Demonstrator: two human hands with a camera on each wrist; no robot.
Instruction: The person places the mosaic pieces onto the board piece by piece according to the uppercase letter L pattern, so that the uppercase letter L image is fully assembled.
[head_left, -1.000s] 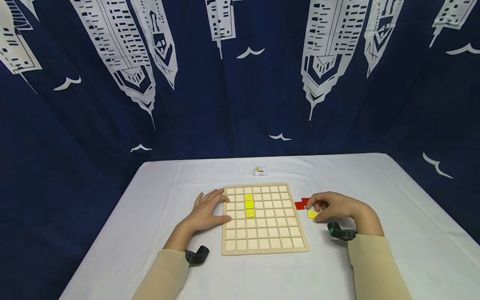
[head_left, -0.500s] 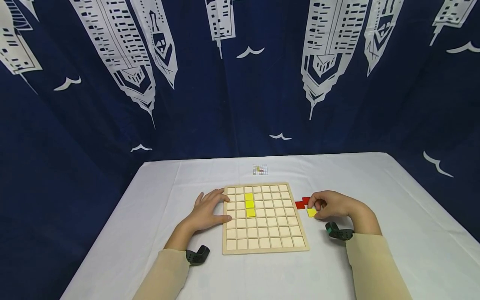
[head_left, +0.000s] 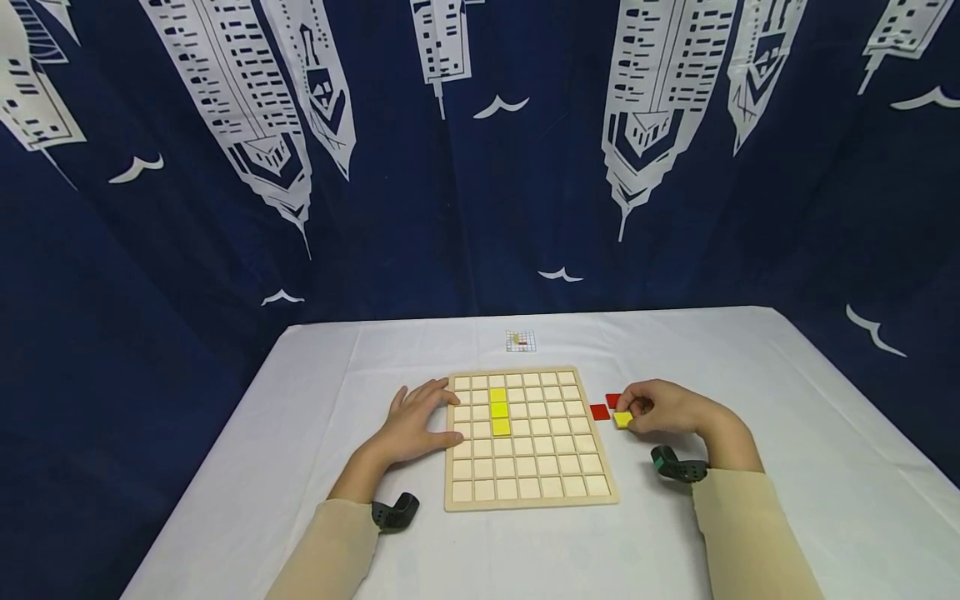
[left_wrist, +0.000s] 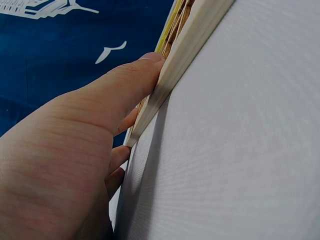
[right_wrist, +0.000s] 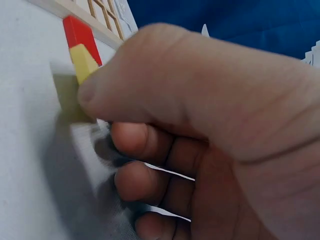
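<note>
Your head view is bright, even, mostly sharp; white tablecloth (head_left: pixel 525 550) reads pale, curtain (head_left: pixel 450 208) goes darker toward the sides. Left wrist, you get a grey shadow along the board (left_wrist: pixel 172 70). Right wrist's softer, your right hand (right_wrist: pixel 215 120) casting a broad, blurry shadow.

Beige sleeves (head_left: pixel 750 533), black wrist straps (head_left: pixel 681 465)

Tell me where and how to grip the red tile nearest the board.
Pinch the red tile by its near and far edges, probably best from above on the near side. It lies flat, its left edge close to the board; the other red tile sits by its far right corner, and the right hand holds a yellow tile to its right.
</note>
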